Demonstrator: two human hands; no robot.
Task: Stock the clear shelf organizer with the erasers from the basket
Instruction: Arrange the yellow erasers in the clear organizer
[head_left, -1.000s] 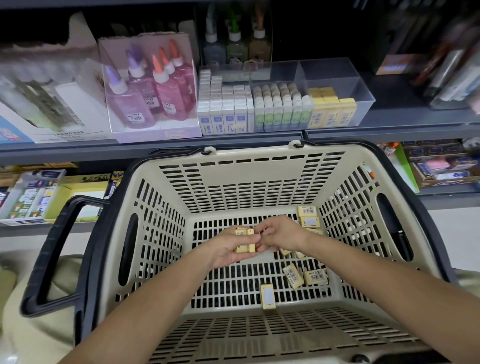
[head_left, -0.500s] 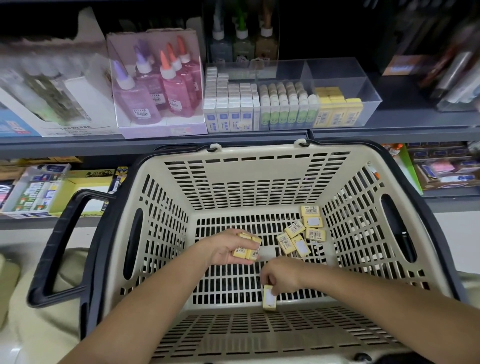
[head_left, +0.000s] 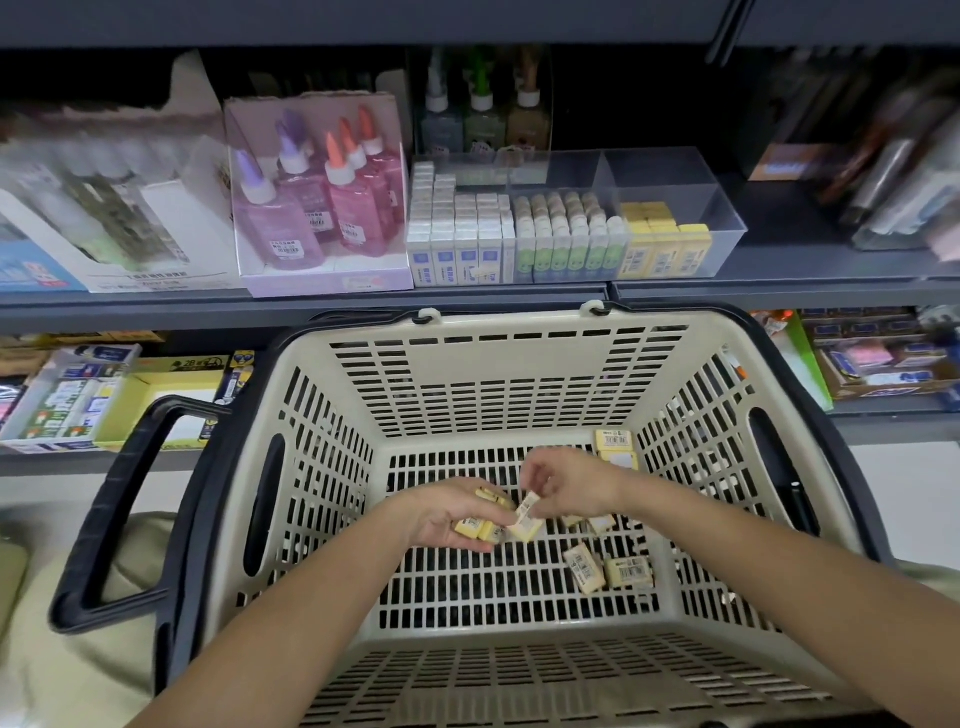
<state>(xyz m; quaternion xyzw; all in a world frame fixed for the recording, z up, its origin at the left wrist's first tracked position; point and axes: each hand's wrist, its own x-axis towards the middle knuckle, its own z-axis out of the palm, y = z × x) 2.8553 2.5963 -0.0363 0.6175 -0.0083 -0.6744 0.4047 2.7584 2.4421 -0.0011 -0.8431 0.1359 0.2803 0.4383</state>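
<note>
Lifted off the basket (head_left: 332, 467) floor, one eraser (head_left: 525, 515) is being carried over to the left hand (head_left: 444, 514).
Several erasers (head_left: 470, 526) are being cradled in that hand's curled fingers; at its 3 o'clock the carried eraser is being pinched by the right hand (head_left: 569, 486). At 5 o'clock loose erasers (head_left: 584, 569) are being left lying, and at 1 o'clock the clear organizer (head_left: 691, 192) is being kept on the shelf.

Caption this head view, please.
Right hand pinches a yellow eraser beside the left hand, which holds more erasers, inside the basket.
</note>
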